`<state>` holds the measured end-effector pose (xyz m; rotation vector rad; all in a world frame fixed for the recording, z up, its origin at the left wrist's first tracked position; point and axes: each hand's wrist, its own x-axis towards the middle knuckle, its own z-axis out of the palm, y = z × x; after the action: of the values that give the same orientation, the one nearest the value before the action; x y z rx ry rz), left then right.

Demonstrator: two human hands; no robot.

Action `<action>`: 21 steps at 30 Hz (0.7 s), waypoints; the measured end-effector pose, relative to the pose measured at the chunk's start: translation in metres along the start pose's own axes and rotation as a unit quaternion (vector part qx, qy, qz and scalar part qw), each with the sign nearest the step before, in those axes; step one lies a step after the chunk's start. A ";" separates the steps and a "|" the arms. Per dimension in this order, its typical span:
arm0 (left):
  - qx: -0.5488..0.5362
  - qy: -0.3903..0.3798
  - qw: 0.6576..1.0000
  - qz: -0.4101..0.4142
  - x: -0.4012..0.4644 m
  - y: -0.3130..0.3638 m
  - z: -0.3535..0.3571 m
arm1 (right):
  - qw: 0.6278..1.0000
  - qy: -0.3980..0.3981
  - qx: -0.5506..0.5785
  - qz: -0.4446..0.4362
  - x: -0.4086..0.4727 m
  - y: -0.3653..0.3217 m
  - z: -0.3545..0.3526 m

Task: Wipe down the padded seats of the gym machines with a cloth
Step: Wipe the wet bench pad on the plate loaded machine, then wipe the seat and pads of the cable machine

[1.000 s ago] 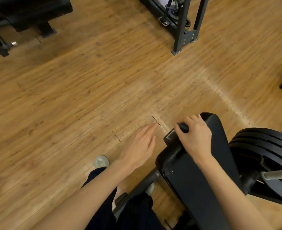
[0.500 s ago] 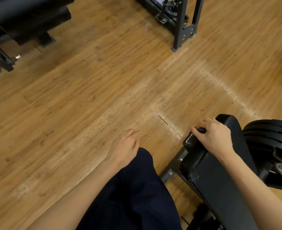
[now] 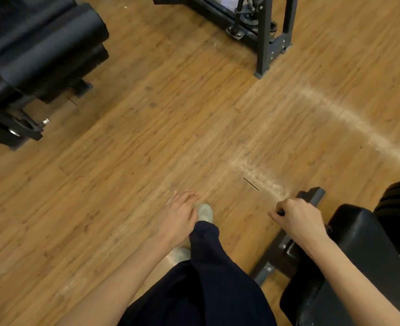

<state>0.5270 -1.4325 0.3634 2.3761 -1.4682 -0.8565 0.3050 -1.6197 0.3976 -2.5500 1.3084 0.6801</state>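
Fingers [image 3: 279,214] of right hand [image 3: 299,220] clench a dark cloth [image 3: 280,212] beside the padded seat [image 3: 358,234].

A single wide-angle view from the person's head looks steeply down and forward at the brown wood-plank floor [image 3: 147,142], from about standing height. Both bare forearms enter from the bottom edge; the black padded bench seat [image 3: 358,250] fills the lower right corner, close to the lens. Dark metal machine frames [image 3: 263,43] sit farther off along the top edge, bent by the lens
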 end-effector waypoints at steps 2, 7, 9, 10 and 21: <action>0.016 -0.007 1.000 -0.014 0.016 -0.009 -0.010 | 0.999 -0.032 0.012 0.002 0.022 -0.011 0.006; 0.028 0.000 0.997 -0.072 0.045 -0.037 -0.035 | 0.994 -0.089 0.031 -0.054 0.078 -0.054 0.000; 0.022 -0.001 0.994 -0.105 0.049 -0.051 -0.041 | 0.991 -0.101 0.018 -0.087 0.100 -0.076 -0.008; 0.016 -0.001 0.992 -0.123 0.051 -0.058 -0.044 | 0.989 -0.100 0.014 -0.104 0.111 -0.088 -0.014; -0.014 -0.036 0.970 -0.238 0.124 -0.164 -0.090 | 0.979 -0.070 0.015 -0.189 0.261 -0.208 -0.084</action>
<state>0.7419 -1.4730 0.3139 2.7469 -0.9002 -1.0649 0.6301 -1.7153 0.3378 -2.5673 0.7519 0.7333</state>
